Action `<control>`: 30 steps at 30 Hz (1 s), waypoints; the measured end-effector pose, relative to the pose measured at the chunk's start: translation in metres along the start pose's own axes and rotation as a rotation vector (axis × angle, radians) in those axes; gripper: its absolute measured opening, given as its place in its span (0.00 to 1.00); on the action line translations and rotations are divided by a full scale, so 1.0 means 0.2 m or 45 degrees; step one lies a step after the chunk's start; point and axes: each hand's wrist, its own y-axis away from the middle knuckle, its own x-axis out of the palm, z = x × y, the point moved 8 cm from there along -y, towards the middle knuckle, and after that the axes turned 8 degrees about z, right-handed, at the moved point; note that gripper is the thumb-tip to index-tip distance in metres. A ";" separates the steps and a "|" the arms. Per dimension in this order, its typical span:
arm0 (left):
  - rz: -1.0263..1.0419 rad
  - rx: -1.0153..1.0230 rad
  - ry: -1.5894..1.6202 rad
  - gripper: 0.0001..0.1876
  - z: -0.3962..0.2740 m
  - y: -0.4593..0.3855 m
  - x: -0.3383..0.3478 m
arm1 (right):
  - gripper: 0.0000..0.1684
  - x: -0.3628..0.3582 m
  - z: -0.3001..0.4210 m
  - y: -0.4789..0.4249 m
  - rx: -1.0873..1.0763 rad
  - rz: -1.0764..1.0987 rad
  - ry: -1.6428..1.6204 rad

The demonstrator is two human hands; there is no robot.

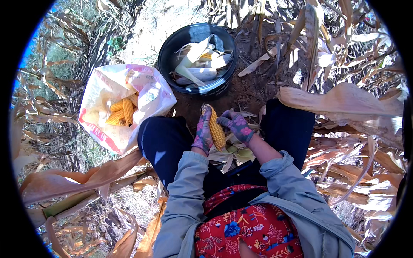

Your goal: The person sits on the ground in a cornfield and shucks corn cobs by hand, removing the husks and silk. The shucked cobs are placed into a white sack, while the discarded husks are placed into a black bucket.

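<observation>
A husked yellow ear of corn [216,130] lies in my left hand [204,130], which wears a flower-patterned glove and grips the ear along its side near the top. My right hand [238,125], gloved alike, is just right of the ear with bent fingers near its upper edge; whether they touch it or hold a bit of husk I cannot tell. Beyond my hands stands a black plastic bucket [197,89] with several ears in pale husks [202,74]. To its left an open white woven sack [155,96] holds several bare yellow ears [128,111].
Pale corn husks [242,153] lie on the ground between my knees. A large dry corn leaf [342,100] reaches over beside my right knee. At lower left a corn stalk [69,203] slants toward my left leg. Dry corn plants stand on both sides.
</observation>
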 end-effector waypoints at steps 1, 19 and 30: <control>-0.006 0.037 -0.023 0.25 0.00 -0.02 -0.04 | 0.12 0.00 0.00 0.00 0.007 0.005 -0.061; -0.229 0.179 -0.686 0.23 -0.06 -0.01 -0.06 | 0.15 -0.09 -0.02 -0.05 0.055 -0.015 0.406; 0.005 -0.103 0.000 0.26 0.03 0.00 0.00 | 0.17 -0.27 -0.10 -0.03 0.452 -0.316 1.120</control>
